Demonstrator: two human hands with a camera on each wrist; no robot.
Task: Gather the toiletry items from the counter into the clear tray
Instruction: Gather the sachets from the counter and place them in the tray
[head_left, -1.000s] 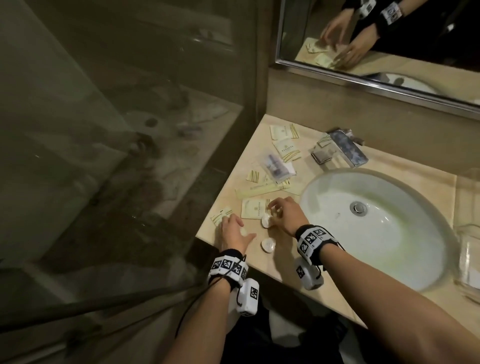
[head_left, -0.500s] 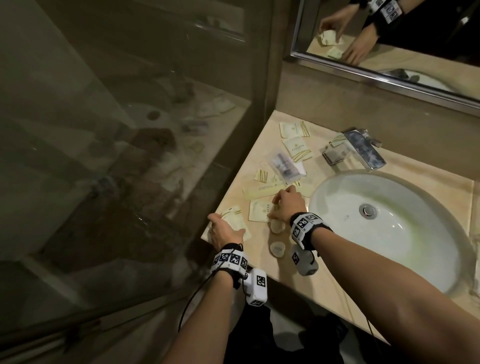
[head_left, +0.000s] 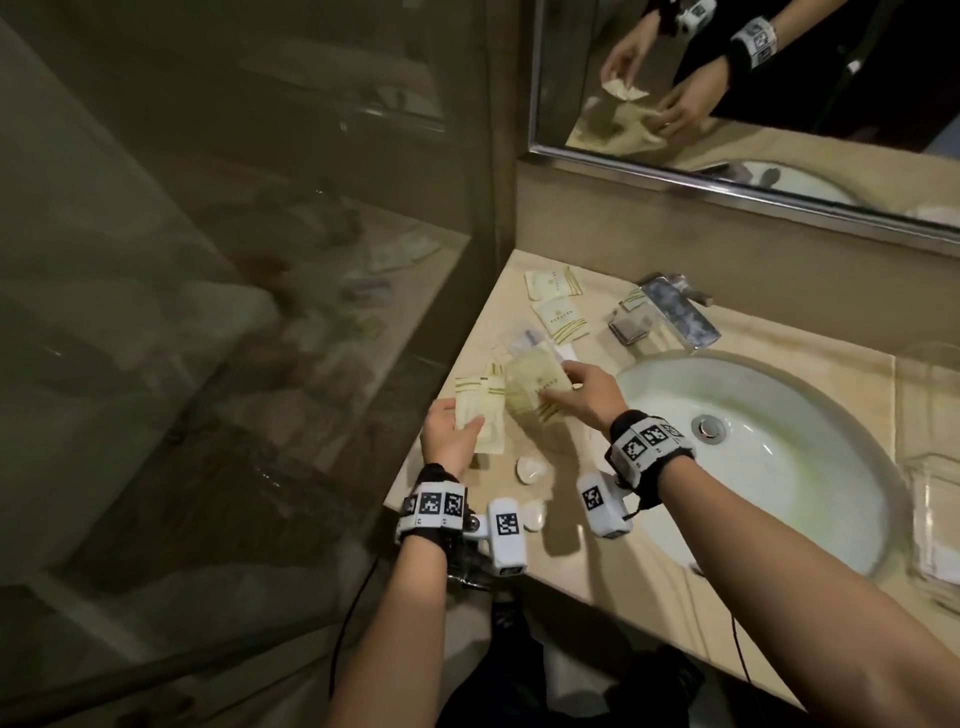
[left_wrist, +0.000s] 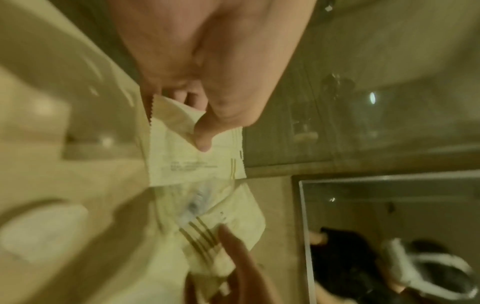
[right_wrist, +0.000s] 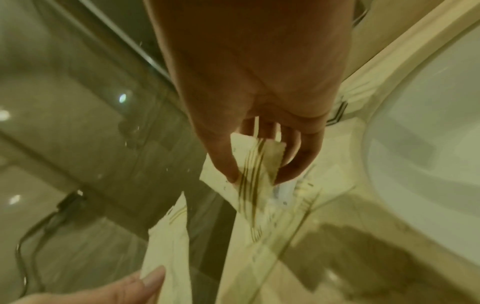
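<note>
Cream toiletry sachets with gold stripes lie scattered on the beige counter (head_left: 587, 566) left of the sink. My left hand (head_left: 467, 423) pinches a couple of these sachets (head_left: 480, 410) just above the counter's left edge; the left wrist view shows the thumb pressed on one sachet (left_wrist: 192, 158). My right hand (head_left: 558, 387) pinches another sachet (head_left: 535, 389) beside them, held between thumb and fingers on the sachet's striped end (right_wrist: 255, 168). Two more sachets (head_left: 551, 283) lie at the back, with a clear plastic packet (head_left: 522, 338) nearer. The clear tray (head_left: 919, 483) stands right of the sink.
Two small round white pieces (head_left: 530, 469) lie on the counter near my wrists. A chrome faucet (head_left: 675, 312) stands behind the white sink (head_left: 769, 467). A glass shower wall (head_left: 260, 312) borders the counter on the left, and a mirror (head_left: 753, 104) hangs above.
Both hands have lifted sachets off the counter. The left hand moved right with its sachets and the right hand raised one beside them.
</note>
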